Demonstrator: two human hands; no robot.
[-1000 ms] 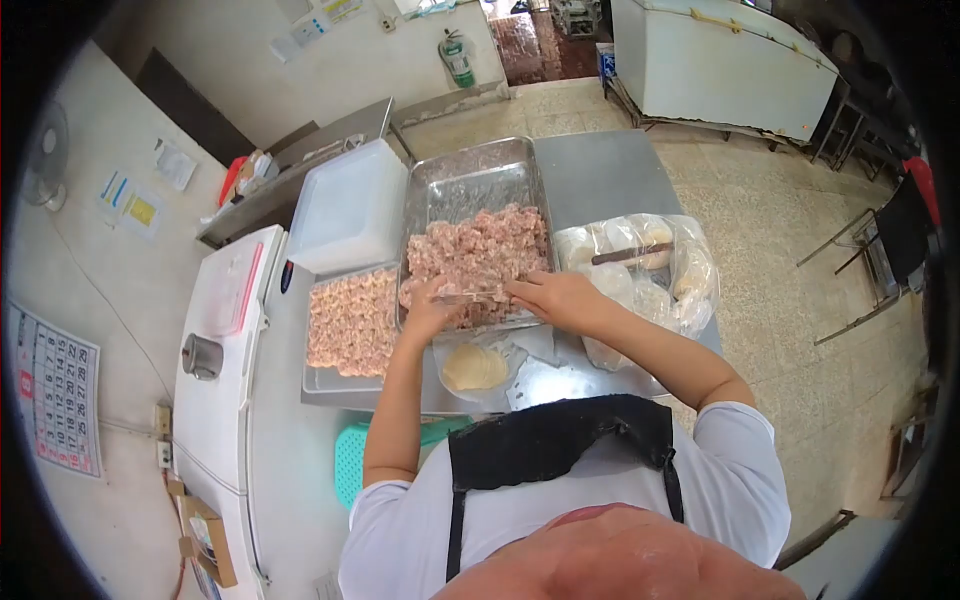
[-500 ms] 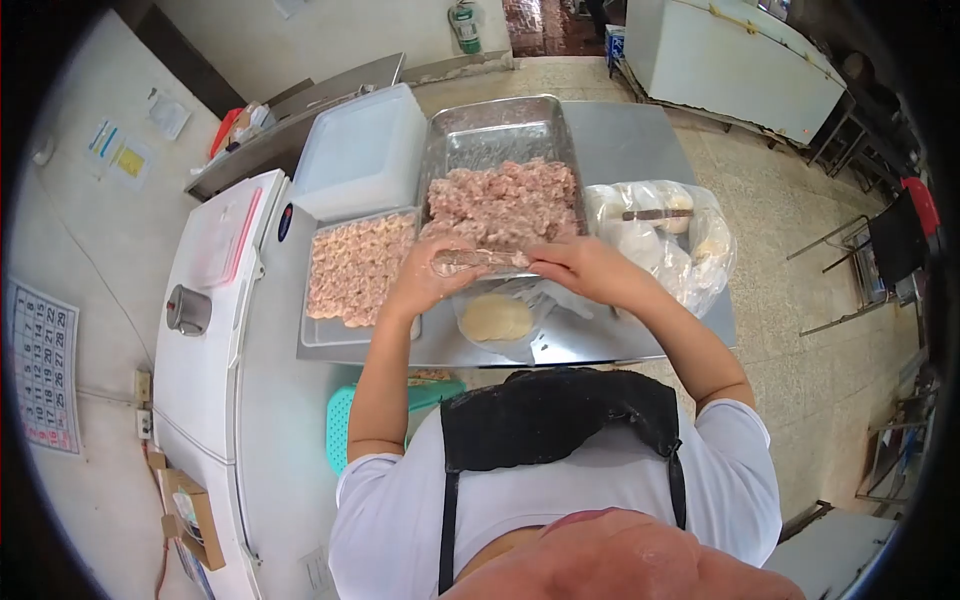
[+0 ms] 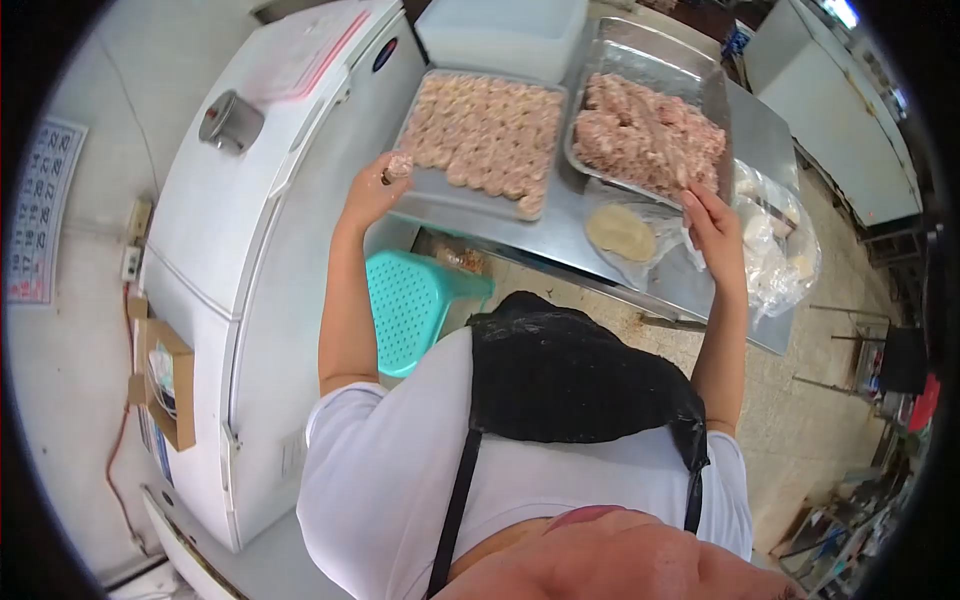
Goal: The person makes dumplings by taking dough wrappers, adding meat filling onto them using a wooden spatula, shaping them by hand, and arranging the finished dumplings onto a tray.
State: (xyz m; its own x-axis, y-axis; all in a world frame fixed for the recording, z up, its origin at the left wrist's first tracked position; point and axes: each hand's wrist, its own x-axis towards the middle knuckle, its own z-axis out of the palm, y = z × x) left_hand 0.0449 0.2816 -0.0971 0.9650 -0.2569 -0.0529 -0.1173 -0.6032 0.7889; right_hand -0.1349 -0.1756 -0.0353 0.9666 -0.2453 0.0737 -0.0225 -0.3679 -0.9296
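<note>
My left hand (image 3: 374, 194) is at the left edge of a clear plastic tray (image 3: 455, 205), its fingers curled around a small meat-filled dumpling (image 3: 400, 164). Rows of similar filled dumplings (image 3: 480, 130) cover most of that tray. My right hand (image 3: 714, 228) pinches the near end of a narrow, flat spatula (image 3: 668, 150) smeared with meat; its far end rests over the ground meat (image 3: 615, 130) in a deep metal pan (image 3: 650, 52). Below the pan, a stack of round dough wrappers (image 3: 622, 236) lies on plastic.
A clear bag with pale contents (image 3: 775, 240) sits at the table's right. A lidded translucent box (image 3: 500, 35) stands behind the dumpling tray. Left of the table is a white chest freezer (image 3: 290, 190) with a metal pot (image 3: 232, 122) on it. A turquoise stool (image 3: 405, 310) stands below the table edge.
My hands have parted: the left went to the dumpling tray's left edge with a dumpling, the right stayed by the pan with the spatula. The view has turned left and down.
</note>
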